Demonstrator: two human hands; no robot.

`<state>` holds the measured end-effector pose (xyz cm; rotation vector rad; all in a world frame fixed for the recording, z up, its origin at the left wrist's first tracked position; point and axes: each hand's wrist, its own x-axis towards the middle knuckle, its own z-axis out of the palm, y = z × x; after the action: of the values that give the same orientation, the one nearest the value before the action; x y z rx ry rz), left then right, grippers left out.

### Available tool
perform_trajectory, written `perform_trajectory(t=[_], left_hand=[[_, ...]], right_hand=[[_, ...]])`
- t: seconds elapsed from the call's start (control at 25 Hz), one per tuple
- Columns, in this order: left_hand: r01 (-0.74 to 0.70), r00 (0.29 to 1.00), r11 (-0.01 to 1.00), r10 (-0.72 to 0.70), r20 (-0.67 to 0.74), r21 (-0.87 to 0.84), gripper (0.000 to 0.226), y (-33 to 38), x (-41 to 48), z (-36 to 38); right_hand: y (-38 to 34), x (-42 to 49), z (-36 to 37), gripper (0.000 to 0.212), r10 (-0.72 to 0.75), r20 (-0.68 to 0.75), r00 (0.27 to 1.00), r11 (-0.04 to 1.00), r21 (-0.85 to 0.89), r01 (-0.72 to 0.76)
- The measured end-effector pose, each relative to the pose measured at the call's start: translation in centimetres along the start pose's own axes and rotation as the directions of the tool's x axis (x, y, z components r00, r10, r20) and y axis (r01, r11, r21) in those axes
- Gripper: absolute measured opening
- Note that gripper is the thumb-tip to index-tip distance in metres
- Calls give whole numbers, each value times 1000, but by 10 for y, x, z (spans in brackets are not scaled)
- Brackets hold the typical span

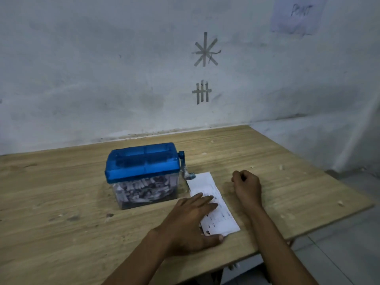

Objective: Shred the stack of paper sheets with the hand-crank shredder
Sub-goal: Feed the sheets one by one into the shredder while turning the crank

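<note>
No legible text; wall sheet [296, 16] blurred.

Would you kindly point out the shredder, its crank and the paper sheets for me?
shredder [141, 161], head view, on its blue lid.
crank [184, 165], head view, on the handle's arm.
paper sheets [202, 184], head view, on the bare upper part of the top sheet.

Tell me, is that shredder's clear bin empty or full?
Mostly full: paper shreds pile up inside the clear bin almost to the blue lid.
</note>
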<state>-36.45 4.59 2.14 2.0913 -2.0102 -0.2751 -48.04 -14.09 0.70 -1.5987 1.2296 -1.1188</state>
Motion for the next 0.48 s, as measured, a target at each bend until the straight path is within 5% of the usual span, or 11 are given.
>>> perform_trajectory(t=[0.28,0.48], left_hand=[[2,999,983,-12,-51,-182,39,3,7,21],[104,952,923,-200,-230,-371,16,21,11,17]], right_hand=[[3,1,-1,33,-13,14,1000,999,-34,13],[3,-2,-3,34,-13,23,1000,999,-30,14]])
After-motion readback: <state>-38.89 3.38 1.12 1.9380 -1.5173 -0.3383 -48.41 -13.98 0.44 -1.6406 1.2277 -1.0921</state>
